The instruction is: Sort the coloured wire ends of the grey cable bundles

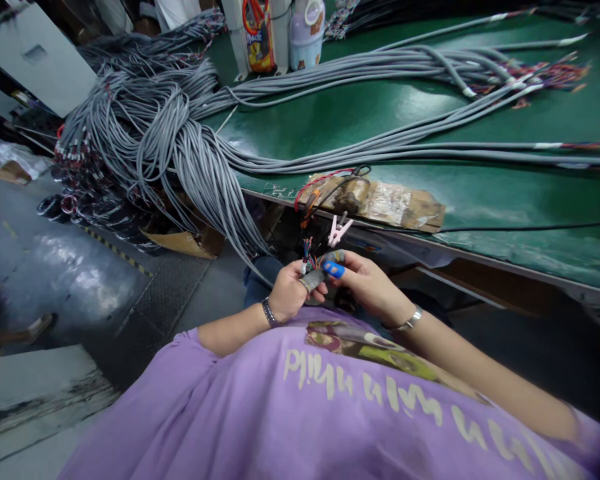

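Observation:
Both my hands meet in front of my purple shirt, below the table edge. My left hand (290,293) is closed around a grey cable end (316,275) whose coloured wires (307,252) stick up from the fist. My right hand (367,283) pinches the same cable end from the right; one finger wears a blue cap (334,269). A pink-white clip (338,230) hangs just above my hands from the table edge, beside red and black leads (325,180).
A green table (480,193) carries long grey cable bundles (380,73). A thick mass of grey cables (180,147) spills off its left end toward the floor. A taped cardboard patch (395,203) lies at the edge. Bottles (307,33) stand at the back.

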### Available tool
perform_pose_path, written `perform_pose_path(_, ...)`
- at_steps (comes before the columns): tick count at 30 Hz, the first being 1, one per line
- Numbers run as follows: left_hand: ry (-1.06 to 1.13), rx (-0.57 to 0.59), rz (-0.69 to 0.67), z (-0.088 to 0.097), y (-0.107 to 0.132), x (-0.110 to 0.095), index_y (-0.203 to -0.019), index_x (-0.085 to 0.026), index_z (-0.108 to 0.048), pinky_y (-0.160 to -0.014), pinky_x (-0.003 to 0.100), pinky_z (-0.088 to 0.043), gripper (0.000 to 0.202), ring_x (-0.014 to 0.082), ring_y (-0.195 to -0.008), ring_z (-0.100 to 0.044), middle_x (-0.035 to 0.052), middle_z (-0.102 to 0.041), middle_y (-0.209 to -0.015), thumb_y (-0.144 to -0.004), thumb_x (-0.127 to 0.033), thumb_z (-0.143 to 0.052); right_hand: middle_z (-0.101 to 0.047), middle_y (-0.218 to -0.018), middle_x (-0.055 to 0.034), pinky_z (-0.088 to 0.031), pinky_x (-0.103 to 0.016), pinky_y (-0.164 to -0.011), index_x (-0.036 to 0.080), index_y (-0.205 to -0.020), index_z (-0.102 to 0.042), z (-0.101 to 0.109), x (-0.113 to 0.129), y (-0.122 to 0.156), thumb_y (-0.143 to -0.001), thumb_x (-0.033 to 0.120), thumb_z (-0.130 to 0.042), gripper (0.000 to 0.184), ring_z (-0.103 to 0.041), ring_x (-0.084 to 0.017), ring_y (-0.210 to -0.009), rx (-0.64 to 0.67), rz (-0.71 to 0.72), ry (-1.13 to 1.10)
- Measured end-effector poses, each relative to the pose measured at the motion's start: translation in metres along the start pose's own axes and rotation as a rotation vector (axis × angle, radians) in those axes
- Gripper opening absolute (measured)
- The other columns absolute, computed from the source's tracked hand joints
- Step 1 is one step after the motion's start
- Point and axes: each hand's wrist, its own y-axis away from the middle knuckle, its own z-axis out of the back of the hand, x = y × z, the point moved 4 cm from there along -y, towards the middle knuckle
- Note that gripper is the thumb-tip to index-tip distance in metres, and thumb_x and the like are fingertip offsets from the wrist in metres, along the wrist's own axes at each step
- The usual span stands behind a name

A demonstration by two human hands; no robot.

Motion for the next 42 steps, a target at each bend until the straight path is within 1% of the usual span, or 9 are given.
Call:
perform_pose_path(5, -0.045, -0.004, -0.022, 0.003, 0.000, 0.002, -0.074, -0.017, -0.054, -0.042, 0.018, -0.032, 0.037, 0.0082, -0.044, -0.057, -0.0022, -0.063, -0.059, -0.073, -0.051, -0.069, -0.059, -0.062, 0.0019, -0.039, -0.026, -0.056, 0.019, -0.069, -0.065, -0.003, 0.006, -0.002, -0.059, 0.051, -0.083, 0.038, -0.046, -0.010, -0.057, -0.056, 0.006, 0.087)
perform_pose_path(13, 0.014, -0.061, -0.033, 0.002, -0.003, 0.004, -0.074, -0.017, -0.053, -0.040, 0.018, -0.032, 0.041, 0.0073, -0.042, -0.055, -0.0035, -0.061, -0.059, -0.071, -0.054, -0.071, -0.058, -0.063, 0.0018, -0.038, -0.025, -0.054, 0.018, -0.070, -0.066, -0.001, 0.005, 0.000, -0.056, 0.048, -0.084, 0.038, -0.045, -0.010, -0.057, -0.154, 0.013, 0.073)
perform_pose_path(18, 0.107, -0.050, -0.033, 0.001, -0.003, -0.003, -0.075, -0.018, -0.053, -0.039, 0.018, -0.036, 0.043, 0.0064, -0.039, -0.049, -0.0063, -0.056, -0.054, -0.068, -0.054, -0.074, -0.058, -0.062, 0.0025, -0.042, -0.025, -0.055, 0.019, -0.069, -0.065, 0.002, -0.001, -0.004, -0.057, 0.047, -0.085, 0.037, -0.047, -0.010, -0.055, -0.073, -0.052, -0.085)
perform_pose_path(22, 0.158, -0.043, 0.016, -0.001, 0.001, -0.018, -0.075, -0.017, -0.053, -0.037, 0.018, -0.035, 0.044, 0.0056, -0.038, -0.046, -0.0059, -0.055, -0.053, -0.064, -0.054, -0.076, -0.062, -0.069, -0.0007, -0.047, -0.026, -0.056, 0.021, -0.073, -0.065, 0.011, 0.004, -0.014, -0.062, 0.059, -0.078, 0.042, -0.052, -0.012, -0.057, -0.037, -0.128, -0.326)
perform_pose_path(25, 0.204, 0.011, 0.061, -0.007, 0.004, -0.027, -0.075, -0.018, -0.053, -0.036, 0.019, -0.033, 0.045, 0.0057, -0.036, -0.044, -0.0055, -0.054, -0.052, -0.062, -0.053, -0.077, -0.064, -0.071, -0.0024, -0.046, -0.026, -0.053, 0.021, -0.076, -0.066, 0.011, 0.014, -0.025, -0.066, 0.068, -0.070, 0.049, -0.053, -0.013, -0.057, 0.022, -0.154, -0.351)
perform_pose_path(27, 0.230, 0.049, 0.082, -0.013, 0.004, -0.031, -0.075, -0.017, -0.054, -0.035, 0.019, -0.032, 0.045, 0.0057, -0.035, -0.043, -0.0052, -0.054, -0.051, -0.062, -0.053, -0.078, -0.063, -0.070, -0.0025, -0.044, -0.027, -0.053, 0.021, -0.076, -0.066, 0.008, 0.021, -0.031, -0.068, 0.070, -0.068, 0.051, -0.052, -0.013, -0.056, 0.047, -0.100, -0.287)
perform_pose_path(31, 0.275, 0.052, 0.099, -0.020, 0.000, -0.035, -0.075, -0.017, -0.054, -0.035, 0.018, -0.032, 0.046, 0.0058, -0.036, -0.043, -0.0042, -0.055, -0.051, -0.059, -0.052, -0.080, -0.061, -0.066, -0.0014, -0.043, -0.027, -0.055, 0.021, -0.069, -0.064, 0.006, 0.025, -0.038, -0.070, 0.070, -0.066, 0.049, -0.051, -0.013, -0.057, -0.046, 0.098, -0.166)
perform_pose_path(37, 0.314, 0.034, 0.118, -0.022, -0.004, -0.033, -0.075, -0.017, -0.054, -0.034, 0.017, -0.033, 0.046, 0.0059, -0.035, -0.044, -0.0045, -0.055, -0.050, -0.057, -0.049, -0.081, -0.066, -0.070, -0.0026, -0.049, -0.027, -0.056, 0.021, -0.074, -0.067, 0.000, 0.017, -0.046, -0.068, 0.072, -0.067, 0.052, -0.058, -0.014, -0.059, -0.038, -0.005, -0.374)
perform_pose_path(42, 0.284, 0.038, 0.132, -0.021, -0.005, -0.026, -0.074, -0.016, -0.055, -0.035, 0.018, -0.035, 0.047, 0.0060, -0.035, -0.045, -0.0041, -0.056, -0.050, -0.057, -0.050, -0.081, -0.065, -0.066, 0.0007, -0.051, -0.025, -0.059, 0.022, -0.074, -0.065, 0.000, 0.017, -0.050, -0.065, 0.066, -0.075, 0.046, -0.059, -0.013, -0.060, -0.081, 0.044, -0.463)
